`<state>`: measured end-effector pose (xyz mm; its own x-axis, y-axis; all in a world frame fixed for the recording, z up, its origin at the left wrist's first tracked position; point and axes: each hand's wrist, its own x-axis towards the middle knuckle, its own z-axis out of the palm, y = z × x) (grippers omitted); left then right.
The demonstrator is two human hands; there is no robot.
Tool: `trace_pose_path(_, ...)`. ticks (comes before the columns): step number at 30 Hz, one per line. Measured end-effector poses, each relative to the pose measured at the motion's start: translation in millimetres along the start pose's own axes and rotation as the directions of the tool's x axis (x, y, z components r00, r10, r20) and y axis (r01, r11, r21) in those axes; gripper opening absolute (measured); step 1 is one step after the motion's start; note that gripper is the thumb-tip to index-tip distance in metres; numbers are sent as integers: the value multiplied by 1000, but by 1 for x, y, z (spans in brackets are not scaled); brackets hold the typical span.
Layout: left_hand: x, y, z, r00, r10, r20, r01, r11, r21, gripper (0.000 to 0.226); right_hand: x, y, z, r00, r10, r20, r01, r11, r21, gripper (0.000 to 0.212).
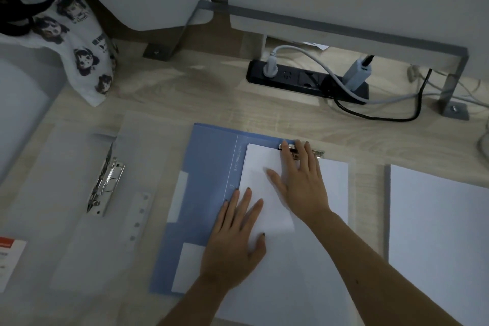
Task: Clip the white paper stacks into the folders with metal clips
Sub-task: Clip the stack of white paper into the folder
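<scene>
1. While the pale wooden desk (185, 92) has open room on its far side, a black power strip (291, 79) and cables crowd the far right.
2. The thin blue plastic folder (209, 167) lies open at centre and looks floppy and slick.
3. On its right half sits the white paper stack (317, 259). It is light and bendy and likely to fan, so best pressed flat.
4. The left hand (232, 241) lies flat with straight fingers on the stack's left side.
5. The right hand (301, 188), fingers spread, touches the silver metal clip (317, 153) at the stack's far edge.
</scene>
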<state>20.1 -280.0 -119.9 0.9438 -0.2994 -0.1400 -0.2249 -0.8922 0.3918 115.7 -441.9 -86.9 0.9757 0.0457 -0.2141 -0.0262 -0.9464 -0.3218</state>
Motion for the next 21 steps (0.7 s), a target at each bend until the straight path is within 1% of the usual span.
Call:
trace_pose_path(4,-1,3,-1,1000,-18,22,20,998,-55,59,-24,15,-19,998,63,-25,-56,972,230,65)
trace_pose_path(7,0,5,0,999,-2,40,3,1000,-26,58,-65,45,-38,983,176,-47,-145,911,385,55)
trace_pose_path(9,-2,4,0,999,-17,41,17,1000,-3,57,-94,69,-47,964,249,-90,-193,894,405,50)
trace_pose_path(11,-5,16,0,997,-79,-11,79,997,-23,56,-125,99,-55,934,342,-102,-274,870,409,47)
trace_pose_path(13,-8,46,-3,979,-188,-75,177,976,-125,48,-151,127,-62,893,436,-107,-365,844,392,46)
trace_pose_path(14,-9,64,-6,970,-229,-80,207,954,-218,44,-160,138,-62,874,474,-109,-404,831,382,45)
trace_pose_path(15,-8,84,-8,970,-236,-60,204,923,-327,42,-168,147,-63,857,504,-107,-435,819,375,45)
trace_pose_path(16,-5,107,-11,978,-209,-15,183,885,-428,41,-174,155,-64,847,522,-101,-455,810,370,45)
trace_pose_path(18,2,152,-14,987,-112,112,155,816,-556,40,-184,167,-62,852,515,-91,-456,818,351,44)
trace_pose_path(19,6,172,-13,979,-74,188,175,778,-603,40,-186,170,-60,863,497,-91,-443,831,337,44)
trace_pose_path(20,11,191,-12,959,-58,277,229,735,-638,41,-188,173,-58,874,477,-94,-427,845,323,44)
trace_pose_path(21,16,206,-10,927,-69,370,314,684,-659,42,-188,175,-57,883,460,-91,-413,855,313,44)
